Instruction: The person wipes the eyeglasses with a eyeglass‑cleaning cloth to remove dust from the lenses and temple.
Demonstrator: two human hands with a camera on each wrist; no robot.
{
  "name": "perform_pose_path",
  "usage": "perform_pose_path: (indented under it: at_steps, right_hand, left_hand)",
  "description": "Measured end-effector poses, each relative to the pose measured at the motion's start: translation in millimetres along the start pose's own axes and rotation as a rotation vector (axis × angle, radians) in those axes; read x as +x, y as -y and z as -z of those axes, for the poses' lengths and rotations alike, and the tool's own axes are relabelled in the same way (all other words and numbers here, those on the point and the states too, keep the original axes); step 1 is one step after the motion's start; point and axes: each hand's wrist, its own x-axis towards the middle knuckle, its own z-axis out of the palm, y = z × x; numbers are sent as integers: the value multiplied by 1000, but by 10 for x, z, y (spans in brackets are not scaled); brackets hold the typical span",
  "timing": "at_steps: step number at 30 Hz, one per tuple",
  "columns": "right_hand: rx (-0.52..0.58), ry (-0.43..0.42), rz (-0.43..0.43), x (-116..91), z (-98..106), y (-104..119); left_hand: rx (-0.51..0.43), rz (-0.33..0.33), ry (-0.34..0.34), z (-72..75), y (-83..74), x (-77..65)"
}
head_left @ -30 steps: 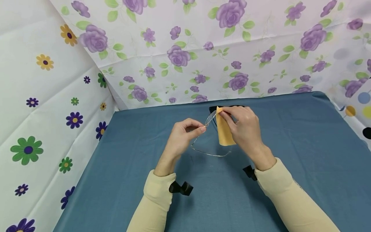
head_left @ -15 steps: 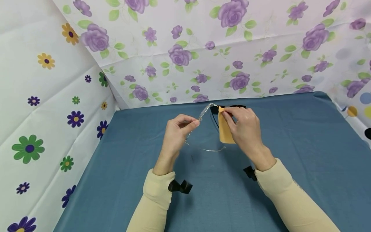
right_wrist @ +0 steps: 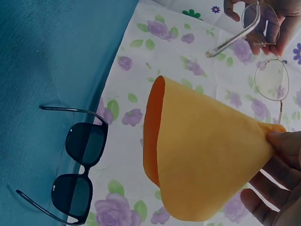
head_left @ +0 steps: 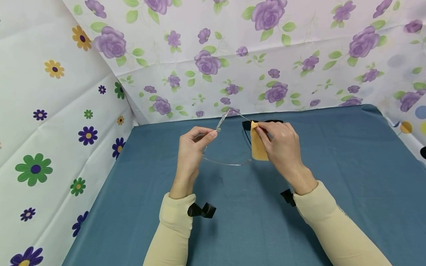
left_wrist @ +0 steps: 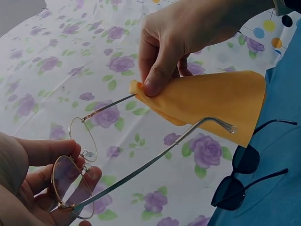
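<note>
Blue tablecloth (head_left: 246,221), glasses (left_wrist: 66,175) in left grip (head_left: 190,147)

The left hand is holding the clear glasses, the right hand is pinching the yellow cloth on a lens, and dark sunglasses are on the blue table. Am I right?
Not quite: the right hand pinches the yellow cloth at the end of a side arm, not on a lens. The left wrist view shows it. The rest is right.

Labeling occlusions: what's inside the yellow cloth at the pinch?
One temple of the wire-framed glasses runs in where the right hand pinches the yellow cloth. Its far end is covered, so not visible. The flared opening shows only cloth; deeper in is hidden.
</note>
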Motion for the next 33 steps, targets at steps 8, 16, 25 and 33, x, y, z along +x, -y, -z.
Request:
perform_pose_path:
  at_steps: [8, 16, 25, 33]
  right_hand:
    - [2, -7, 61, 14, -11, -28]
    - [10, -74, 160, 15, -21, -82]
    - [-6, -107, 231, 9, -17, -142]
    - [50, -99, 247, -9, -74, -242]
  left_hand:
    - [-45, 6, -29, 61, -30, 11]
    - [-98, 3, -22, 115, -70, 18]
    - [-138, 6, -6, 125, -78, 29]
    - [-157, 21, -9, 134, -62, 34]
